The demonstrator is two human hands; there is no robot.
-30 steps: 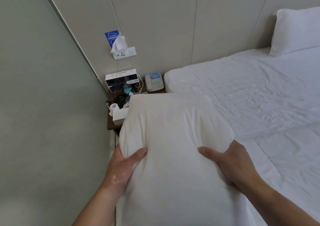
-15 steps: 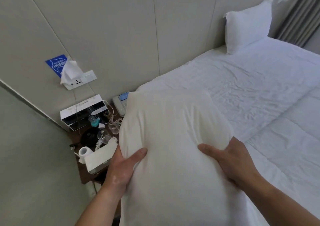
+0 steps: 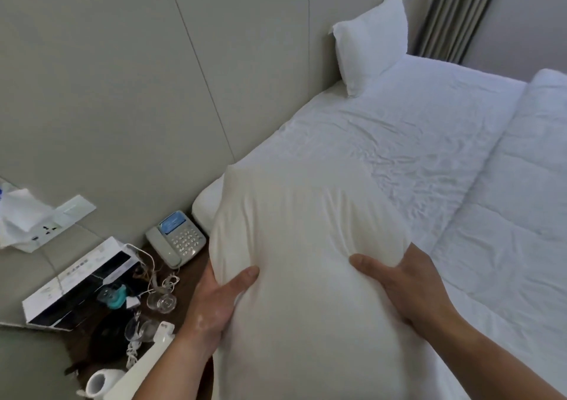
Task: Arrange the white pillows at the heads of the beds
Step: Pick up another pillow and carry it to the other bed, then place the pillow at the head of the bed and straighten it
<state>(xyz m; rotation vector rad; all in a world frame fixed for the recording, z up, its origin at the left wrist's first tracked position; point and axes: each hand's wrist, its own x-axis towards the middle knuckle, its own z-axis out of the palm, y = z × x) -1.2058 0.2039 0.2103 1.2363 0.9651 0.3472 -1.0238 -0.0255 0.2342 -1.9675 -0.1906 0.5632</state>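
Note:
I hold a large white pillow (image 3: 300,246) in front of me, over the near corner of the bed (image 3: 383,142). My left hand (image 3: 214,301) grips its left side, thumb pressed into the fabric. My right hand (image 3: 402,283) grips its right side the same way. A second white pillow (image 3: 371,43) stands upright against the wall at the far end of the bed's head. The bed has a wrinkled white sheet, and a folded white duvet (image 3: 527,203) lies along its right side.
A dark wooden nightstand (image 3: 187,280) stands left of the bed, below the pillow's left edge. On it are a grey telephone (image 3: 176,238), a black and white box (image 3: 79,283), glasses, cables and a paper roll (image 3: 98,384). A curtain (image 3: 454,13) hangs at the far right.
The view has swung right and tilted, so the nightstand slid to the lower left and the far pillow and curtain came into view. My hands keep the same grip on the pillow.

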